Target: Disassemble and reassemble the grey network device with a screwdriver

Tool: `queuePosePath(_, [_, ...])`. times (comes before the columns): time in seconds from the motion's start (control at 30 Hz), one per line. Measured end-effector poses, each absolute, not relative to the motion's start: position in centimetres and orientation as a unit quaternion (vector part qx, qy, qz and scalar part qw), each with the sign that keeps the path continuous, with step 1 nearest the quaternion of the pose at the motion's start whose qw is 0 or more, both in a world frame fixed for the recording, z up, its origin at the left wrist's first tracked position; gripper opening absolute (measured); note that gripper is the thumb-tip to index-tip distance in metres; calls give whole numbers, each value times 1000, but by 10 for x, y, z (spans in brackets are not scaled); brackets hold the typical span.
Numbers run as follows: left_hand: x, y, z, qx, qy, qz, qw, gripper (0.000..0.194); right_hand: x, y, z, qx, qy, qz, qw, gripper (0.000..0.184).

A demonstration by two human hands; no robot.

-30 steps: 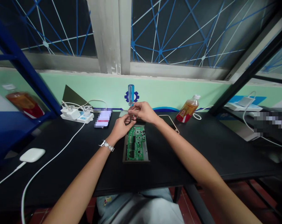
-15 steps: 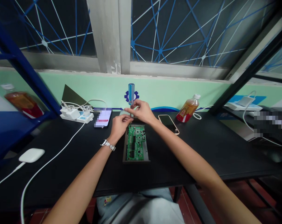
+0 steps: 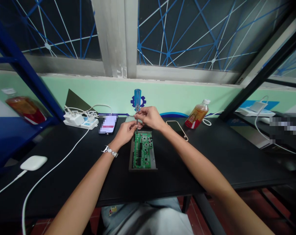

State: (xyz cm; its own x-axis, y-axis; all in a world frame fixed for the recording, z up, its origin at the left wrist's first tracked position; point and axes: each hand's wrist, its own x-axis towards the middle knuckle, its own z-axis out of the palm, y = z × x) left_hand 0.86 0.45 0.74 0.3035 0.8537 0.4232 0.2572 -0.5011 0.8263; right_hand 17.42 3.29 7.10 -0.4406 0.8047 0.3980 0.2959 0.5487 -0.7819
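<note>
A screwdriver [image 3: 137, 98] with a clear blue handle stands upright over the far left corner of a green circuit board [image 3: 144, 148]. The board sits in a grey metal tray [image 3: 131, 160] on the black table. My right hand [image 3: 149, 117] pinches the screwdriver's shaft just under the handle. Lower down, my left hand [image 3: 125, 131] is closed with thumb and fingers around the shaft near its tip. Whether the tip sits on a screw is too small to tell.
A white power strip [image 3: 80, 121] with cables and a lit phone [image 3: 108, 124] lie to the left. On the right are a second phone [image 3: 176, 130] and a drink bottle [image 3: 197, 114]. A white charging case [image 3: 33, 163] rests at the near left of the table [image 3: 72, 182].
My right hand's fingers have shifted on the shaft, and the handle has turned slightly. My left wrist has moved a little to the left. The board has stayed put.
</note>
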Motion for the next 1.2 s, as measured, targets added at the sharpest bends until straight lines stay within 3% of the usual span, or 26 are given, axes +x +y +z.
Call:
queuePosePath(0.23, [7, 4, 8, 739, 382, 450, 326, 26, 175, 23, 86, -339, -805, 280, 398, 26])
queuePosePath(0.47, [9, 4, 3, 719, 373, 460, 363, 27, 185, 33, 95, -288, -820, 326, 373, 25])
queuePosePath(0.83, [21, 1, -16, 762, 433, 450, 172, 24, 178, 45, 83, -283, -789, 286, 465, 34])
queuePosePath(1.2, [25, -5, -14, 762, 482, 418, 106, 20, 171, 42, 79, -308, -778, 249, 487, 40])
